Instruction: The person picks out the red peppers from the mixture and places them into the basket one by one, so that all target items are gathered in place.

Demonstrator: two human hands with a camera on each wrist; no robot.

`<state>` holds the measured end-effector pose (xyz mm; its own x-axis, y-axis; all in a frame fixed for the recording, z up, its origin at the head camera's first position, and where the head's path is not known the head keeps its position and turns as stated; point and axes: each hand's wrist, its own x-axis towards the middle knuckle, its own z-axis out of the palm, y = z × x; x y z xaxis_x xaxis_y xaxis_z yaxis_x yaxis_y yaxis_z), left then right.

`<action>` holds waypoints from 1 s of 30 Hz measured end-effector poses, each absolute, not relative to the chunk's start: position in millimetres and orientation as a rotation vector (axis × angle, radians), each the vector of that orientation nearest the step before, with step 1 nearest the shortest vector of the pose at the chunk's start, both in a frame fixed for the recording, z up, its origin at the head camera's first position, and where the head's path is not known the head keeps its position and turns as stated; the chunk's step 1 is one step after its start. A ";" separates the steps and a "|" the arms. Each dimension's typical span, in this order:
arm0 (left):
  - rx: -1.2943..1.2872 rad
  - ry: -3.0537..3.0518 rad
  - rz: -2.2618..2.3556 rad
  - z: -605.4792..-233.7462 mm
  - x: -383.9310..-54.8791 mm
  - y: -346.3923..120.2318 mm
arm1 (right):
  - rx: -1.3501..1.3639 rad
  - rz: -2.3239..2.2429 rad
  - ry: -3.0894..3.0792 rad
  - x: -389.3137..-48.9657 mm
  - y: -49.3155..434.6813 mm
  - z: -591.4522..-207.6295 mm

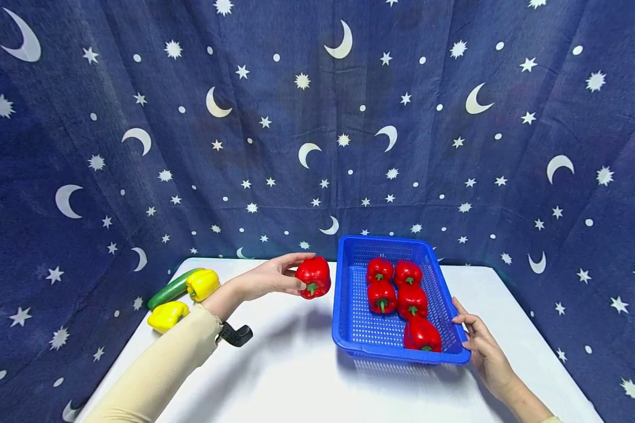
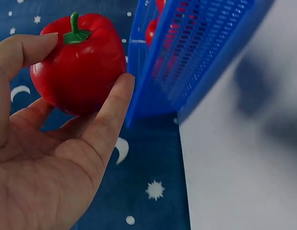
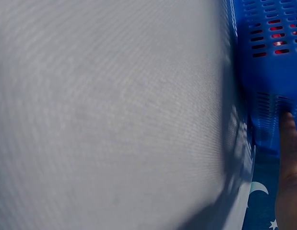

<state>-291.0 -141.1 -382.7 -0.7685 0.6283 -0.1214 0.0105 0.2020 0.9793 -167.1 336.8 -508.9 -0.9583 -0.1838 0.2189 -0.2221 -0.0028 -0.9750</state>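
Observation:
My left hand (image 1: 267,278) holds a glossy red bell pepper (image 1: 313,277) with a green stem, just left of the blue plastic basket (image 1: 344,317). In the left wrist view the thumb lies near the stem (image 2: 76,34), with the other fingers around the far side and below. Inside the basket lie several more red bell peppers (image 1: 413,301), grouped toward its right side. My right hand (image 1: 485,351) rests its fingers against the basket's right side near the front corner. One extended finger (image 3: 288,139) meets the perforated wall in the right wrist view.
Two yellow bell peppers (image 1: 168,316) and a green cucumber (image 1: 173,288) lie on the table's left side, partly behind the left forearm. A white cloth covers the table (image 1: 275,376). A dark blue curtain (image 1: 296,200) with moons and stars surrounds the back and sides.

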 end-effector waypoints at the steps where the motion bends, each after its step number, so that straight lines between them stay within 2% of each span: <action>1: 0.601 1.977 1.599 -381.8 -290.2 -138.7 | 0.445 2.158 -2.201 -167.0 336.8 -508.9; 30: 0.747 1.925 1.446 -370.5 -271.8 -75.4 | 0.422 2.140 -2.211 -166.4 335.7 -510.7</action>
<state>-271.8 -75.4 -370.5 -0.6540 0.7442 -0.1361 0.0768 0.2442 0.9667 -166.4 335.7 -510.7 -0.9624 -0.1689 0.2129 -0.2183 0.0142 -0.9758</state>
